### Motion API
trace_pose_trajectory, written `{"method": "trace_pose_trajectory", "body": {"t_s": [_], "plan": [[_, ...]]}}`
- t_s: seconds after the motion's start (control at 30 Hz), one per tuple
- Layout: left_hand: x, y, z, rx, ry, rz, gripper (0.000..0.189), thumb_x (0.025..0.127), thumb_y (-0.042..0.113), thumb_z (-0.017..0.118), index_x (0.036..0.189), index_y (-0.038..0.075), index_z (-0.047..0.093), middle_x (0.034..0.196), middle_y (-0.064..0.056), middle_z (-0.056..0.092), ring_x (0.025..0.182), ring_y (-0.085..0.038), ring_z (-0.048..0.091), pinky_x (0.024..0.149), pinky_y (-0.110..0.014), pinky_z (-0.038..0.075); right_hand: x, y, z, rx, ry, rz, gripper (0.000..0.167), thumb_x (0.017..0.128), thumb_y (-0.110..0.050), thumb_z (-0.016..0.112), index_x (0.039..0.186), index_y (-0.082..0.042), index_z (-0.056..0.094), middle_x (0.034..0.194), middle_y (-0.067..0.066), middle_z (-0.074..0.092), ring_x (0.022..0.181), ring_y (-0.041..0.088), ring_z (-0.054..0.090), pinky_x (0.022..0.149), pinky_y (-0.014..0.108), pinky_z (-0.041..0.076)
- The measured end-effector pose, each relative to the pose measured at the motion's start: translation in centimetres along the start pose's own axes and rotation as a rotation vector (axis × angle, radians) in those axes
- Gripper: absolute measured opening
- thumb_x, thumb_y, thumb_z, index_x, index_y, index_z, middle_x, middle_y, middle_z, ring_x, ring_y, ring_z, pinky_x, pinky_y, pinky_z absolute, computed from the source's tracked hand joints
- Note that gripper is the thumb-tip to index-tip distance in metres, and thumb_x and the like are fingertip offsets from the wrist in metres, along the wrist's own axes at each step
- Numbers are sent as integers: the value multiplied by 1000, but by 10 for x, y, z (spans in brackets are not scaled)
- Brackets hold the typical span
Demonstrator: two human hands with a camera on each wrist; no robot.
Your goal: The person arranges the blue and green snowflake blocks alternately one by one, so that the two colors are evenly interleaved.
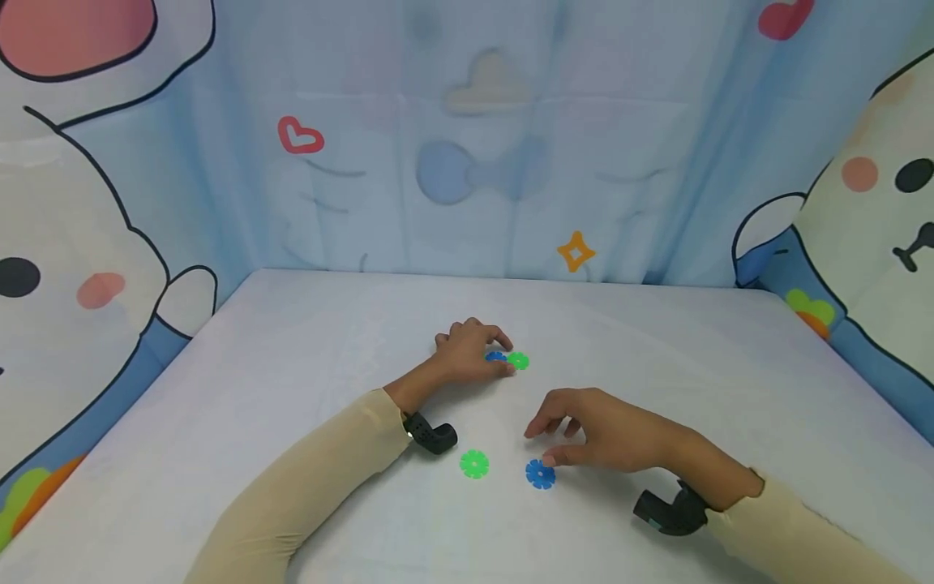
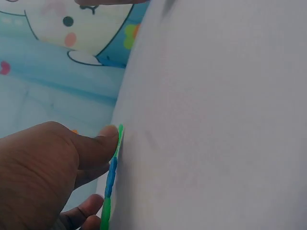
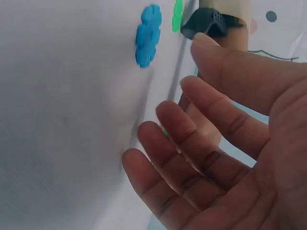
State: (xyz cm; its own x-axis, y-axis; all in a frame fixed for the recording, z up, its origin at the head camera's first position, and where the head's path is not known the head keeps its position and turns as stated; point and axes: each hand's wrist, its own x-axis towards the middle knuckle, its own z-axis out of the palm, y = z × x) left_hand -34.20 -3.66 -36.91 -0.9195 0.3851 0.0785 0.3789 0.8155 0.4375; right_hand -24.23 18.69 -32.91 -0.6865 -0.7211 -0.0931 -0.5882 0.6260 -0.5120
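Note:
My left hand [image 1: 469, 355] is at the middle of the table, thumb and fingers about a row of flat, notched plastic flower discs. A blue disc [image 1: 496, 356] and a green disc [image 1: 519, 361] show beside its thumb. The left wrist view has the thumb pressed at the upper green disc, with a blue disc [image 2: 111, 177] and a second green disc [image 2: 105, 213] in line below. Nearer the front, my right hand [image 1: 613, 430] hovers with loosely bent, parted fingers and nothing between them. Its thumb tip overlaps the edge of a single blue disc [image 1: 541, 474] lying on the table.
Left of that blue disc, a loose green disc [image 1: 474, 464] lies on the white table [image 1: 365, 324]. Black bands with camera mounts [image 1: 674, 509] sit on both wrists. A blue cartoon-printed curtain [image 1: 350, 186] hangs behind the table and around its sides.

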Motion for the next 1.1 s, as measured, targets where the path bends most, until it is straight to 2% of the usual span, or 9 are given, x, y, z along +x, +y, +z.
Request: {"method": "trace_pose_trajectory", "body": {"t_s": [0.27, 0.43, 0.6, 1.1], "plan": [[3, 9, 4, 16, 4, -23, 39, 86, 47, 72, 121, 30, 67, 130, -6, 56, 119, -31, 48, 92, -50, 33, -1, -8, 7, -40, -51, 15, 29, 83, -41, 78, 109, -34, 69, 108, -18, 62, 99, 6, 56, 89, 32, 50], [0, 6, 4, 6, 13, -30, 36, 87, 45, 72, 120, 30, 68, 130, -6, 56, 120, -31, 48, 92, -50, 33, -1, -10, 11, -77, -40, -2, 28, 81, -37, 80, 107, -35, 70, 107, -19, 60, 101, 5, 56, 93, 34, 49], [0, 3, 4, -8, 24, -22, 35, 87, 45, 72, 119, 30, 68, 130, -5, 56, 120, -31, 48, 92, -51, 33, 1, -13, 13, -105, -50, 25, 26, 79, -38, 82, 103, -37, 71, 105, -21, 58, 104, 5, 54, 97, 37, 48], [-2, 7, 4, -24, 25, -14, 33, 89, 43, 70, 118, 28, 69, 127, -4, 58, 119, -31, 49, 92, -50, 33, 0, -14, 19, -192, -13, 21, 24, 78, -32, 83, 98, -38, 72, 103, -22, 55, 103, 4, 51, 95, 34, 50]]}}
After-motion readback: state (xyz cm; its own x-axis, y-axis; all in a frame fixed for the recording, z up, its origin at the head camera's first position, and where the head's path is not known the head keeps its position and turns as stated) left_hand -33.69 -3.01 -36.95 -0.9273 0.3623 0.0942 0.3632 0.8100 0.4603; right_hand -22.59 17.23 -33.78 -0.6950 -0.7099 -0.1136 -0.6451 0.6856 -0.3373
